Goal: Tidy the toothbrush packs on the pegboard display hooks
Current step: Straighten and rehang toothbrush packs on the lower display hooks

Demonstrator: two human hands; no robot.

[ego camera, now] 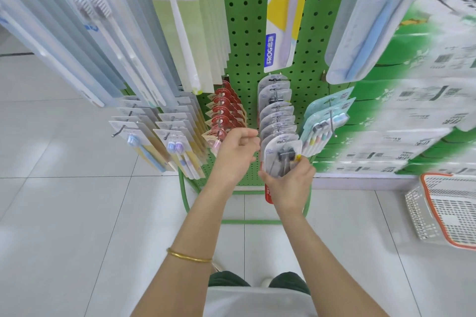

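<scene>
Two bare hands work at a green perforated metal pegboard [244,20]; the right hand [289,183] has fingers and thumb wrapped round the lower part of the frontmost grey round-topped blister pack of dark-bristled toothbrushes [273,147], at the outer end of its row; behind it hang about seven more grey packs [277,110], overlapped, so the count is unsure; the left hand [237,152] is curled into a loose fist between that row and a row of roughly six red packs [225,108], with nothing showing in its grip; one gold bangle [189,257] circles the left wrist; one white mesh basket with an orange rim [438,177] sits on the tiled floor to the right.
</scene>
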